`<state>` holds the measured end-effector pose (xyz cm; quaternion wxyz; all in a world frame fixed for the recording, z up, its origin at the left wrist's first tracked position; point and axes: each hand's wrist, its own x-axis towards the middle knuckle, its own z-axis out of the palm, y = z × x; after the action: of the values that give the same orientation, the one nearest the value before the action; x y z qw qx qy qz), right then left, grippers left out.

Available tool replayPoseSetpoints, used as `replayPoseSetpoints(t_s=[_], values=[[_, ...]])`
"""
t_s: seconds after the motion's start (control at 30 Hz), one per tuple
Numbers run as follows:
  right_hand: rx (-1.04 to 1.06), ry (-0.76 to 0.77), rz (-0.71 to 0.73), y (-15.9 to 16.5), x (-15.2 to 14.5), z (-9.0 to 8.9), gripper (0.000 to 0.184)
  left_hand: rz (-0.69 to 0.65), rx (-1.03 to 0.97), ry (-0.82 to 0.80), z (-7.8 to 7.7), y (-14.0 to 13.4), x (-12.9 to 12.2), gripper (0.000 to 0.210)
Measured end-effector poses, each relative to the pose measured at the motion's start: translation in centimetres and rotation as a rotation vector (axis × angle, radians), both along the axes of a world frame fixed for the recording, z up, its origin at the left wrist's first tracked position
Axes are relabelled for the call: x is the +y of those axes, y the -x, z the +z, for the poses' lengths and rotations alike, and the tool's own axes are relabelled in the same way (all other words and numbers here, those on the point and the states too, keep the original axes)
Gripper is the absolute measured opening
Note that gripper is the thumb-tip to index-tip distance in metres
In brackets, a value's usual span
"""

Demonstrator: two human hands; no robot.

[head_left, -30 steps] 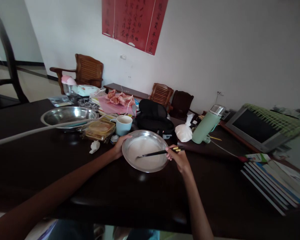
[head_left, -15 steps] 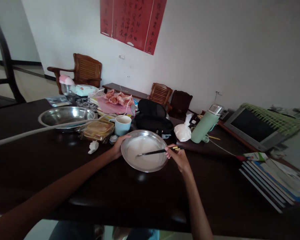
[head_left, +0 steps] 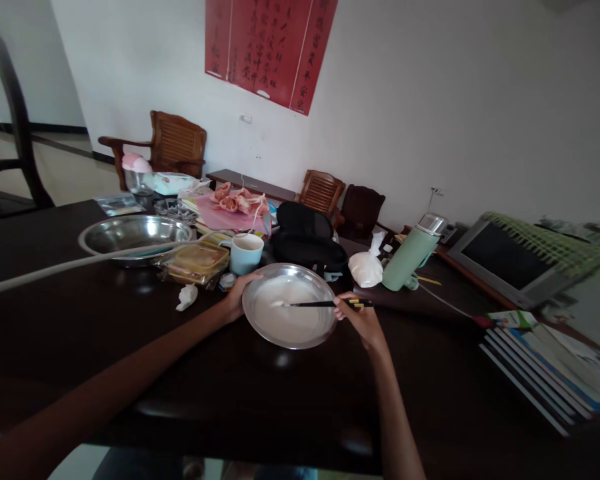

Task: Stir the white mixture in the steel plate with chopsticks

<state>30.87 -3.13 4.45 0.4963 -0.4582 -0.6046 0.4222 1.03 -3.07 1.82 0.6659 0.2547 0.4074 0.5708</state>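
A round metal bowl [head_left: 289, 345] stands on the dark table in front of me, with a pale whitish mixture [head_left: 300, 323] in it. My left hand [head_left: 240, 294] grips the bowl's left rim, fingers closed on the edge. In my right hand [head_left: 359, 316], at the right rim, are black chopsticks [head_left: 313, 304] with gold-coloured bands. Their whitened tips reach into the mixture near the bowl's middle. Just behind my left hand is a light blue mug [head_left: 247, 255]. A tied plastic bag of white powder [head_left: 366, 268] sits beyond my right hand.
A second metal basin [head_left: 100, 252], packaged food [head_left: 195, 262] and a crumpled tissue [head_left: 187, 297] lie leftward. Behind the bowl is an open black case [head_left: 307, 247]. A green thermos [head_left: 411, 259] and stacked books [head_left: 540, 373] stand to the right. A pale cable [head_left: 55, 272] crosses the left side.
The chopsticks have swung to a flatter angle, their tips shifting slightly up within the bowl. My left hand stays on the rim. The whole view has shifted slightly.
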Motion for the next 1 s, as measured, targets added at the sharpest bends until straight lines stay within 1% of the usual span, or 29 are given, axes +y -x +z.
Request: replayPoseSetpoints(t_s=[0.1,0.13,0.2,0.3,0.37,0.43,0.47,0.53,0.57,0.6,0.67,0.77,0.87,0.93,1.0], values=[[-0.021,-0.015,-0.099,-2.0,0.3,0.4,0.060,-0.003,0.010,-0.009,-0.3,0.1,0.2,0.015],[-0.032,-0.013,-0.104,-2.7,0.2,0.6,0.059,-0.010,0.016,-0.011,-0.4,0.2,0.2,0.015],[-0.053,0.009,-0.052,-3.4,-0.1,0.8,0.058,-0.025,0.023,-0.021,-0.7,0.3,0.3,0.015],[-0.068,0.058,0.085,-2.1,-0.6,0.6,0.057,-0.023,0.021,-0.035,-0.9,0.4,0.4,0.016],[-0.075,0.051,0.128,-0.6,-0.6,0.3,0.056,-0.009,0.014,-0.022,-0.7,0.4,0.3,0.015],[-0.083,0.017,0.094,-0.1,-0.4,0.1,0.057,0.006,0.012,0.013,-0.4,0.2,0.2,0.013],[-0.089,0.005,0.060,-0.4,-0.2,0.2,0.058,0.013,0.013,0.030,-0.3,0.1,0.1,0.012],[-0.113,0.001,0.004,-1.7,-0.1,0.5,0.057,0.019,0.014,0.046,0.1,0.0,-0.1,0.011],[-0.131,0.008,0.001,-2.5,-0.1,0.6,0.056,0.016,0.013,0.047,0.2,-0.1,-0.2,0.010],[-0.151,0.017,0.019,-3.1,-0.2,0.8,0.055,0.016,0.011,0.045,0.3,-0.2,-0.2,0.010],[-0.187,0.034,0.101,-3.3,-0.5,0.9,0.051,0.023,0.007,0.043,0.5,-0.3,-0.3,0.009],[-0.200,0.029,0.195,-1.4,-0.7,0.5,0.045,0.042,0.017,0.073,0.5,-0.3,-0.3,0.011],[-0.196,-0.003,0.172,-0.1,-0.7,0.1,0.044,0.041,0.014,0.082,0.4,-0.3,-0.2,0.013],[-0.215,-0.024,0.138,-0.8,-0.6,0.2,0.044,0.042,0.014,0.067,0.2,-0.2,-0.1,0.013],[-0.250,-0.022,0.133,-2.2,-0.6,0.6,0.043,0.033,0.028,0.058,0.0,-0.1,0.1,0.013]])
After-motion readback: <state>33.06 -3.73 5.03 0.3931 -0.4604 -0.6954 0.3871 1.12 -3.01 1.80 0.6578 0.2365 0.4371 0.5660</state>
